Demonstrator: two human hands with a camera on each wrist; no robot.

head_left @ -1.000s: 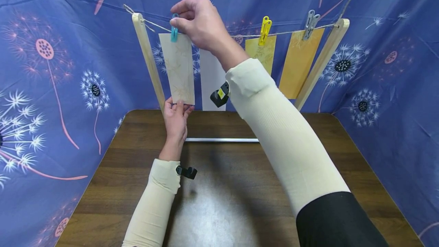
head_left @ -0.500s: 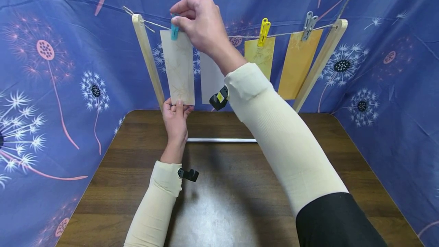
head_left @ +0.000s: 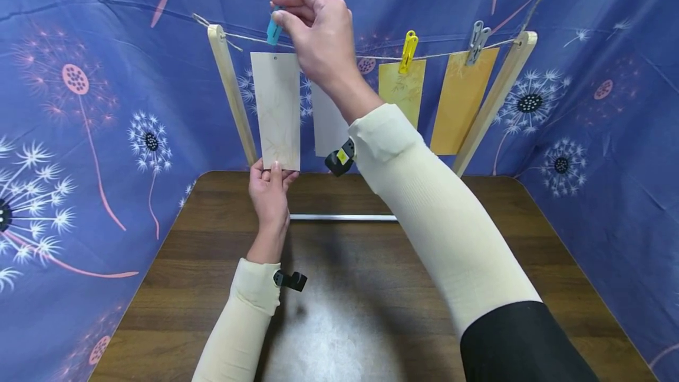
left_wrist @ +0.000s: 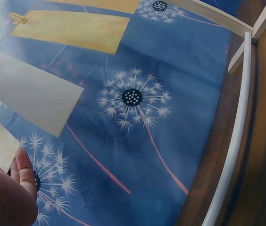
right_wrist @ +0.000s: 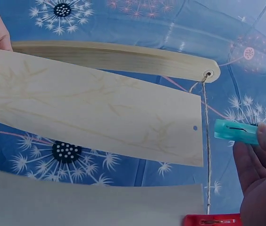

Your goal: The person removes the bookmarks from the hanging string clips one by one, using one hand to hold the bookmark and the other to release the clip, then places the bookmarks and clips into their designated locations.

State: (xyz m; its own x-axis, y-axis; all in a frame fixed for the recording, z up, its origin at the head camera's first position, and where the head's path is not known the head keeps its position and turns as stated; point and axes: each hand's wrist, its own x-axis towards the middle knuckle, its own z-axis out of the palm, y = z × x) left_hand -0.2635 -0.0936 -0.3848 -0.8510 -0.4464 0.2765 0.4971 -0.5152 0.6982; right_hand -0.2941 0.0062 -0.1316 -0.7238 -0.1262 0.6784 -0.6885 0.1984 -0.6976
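- One wooden post [head_left: 231,90] stands far left, cord [right_wrist: 209,165] tied at its top.
- My left grip [head_left: 270,193] pinches the lower end of a pale bamboo-print card [head_left: 277,108]; its holed top edge sits just below the cord.
- My right grip [head_left: 326,37] pinches a turquoise clip [right_wrist: 236,131] just beside the cord, above that card.
- Next, white card [head_left: 328,117], red clip [right_wrist: 213,220].
- Yellow card [head_left: 401,90], yellow clip [head_left: 408,52].
- Orange card [head_left: 460,108], grey clip [head_left: 477,43], near the second post [head_left: 492,102].

Looks like a staged tabletop booth: wood-grain table [head_left: 361,276] is walled on three sides by blue dandelion-print cloth [head_left: 185,75]
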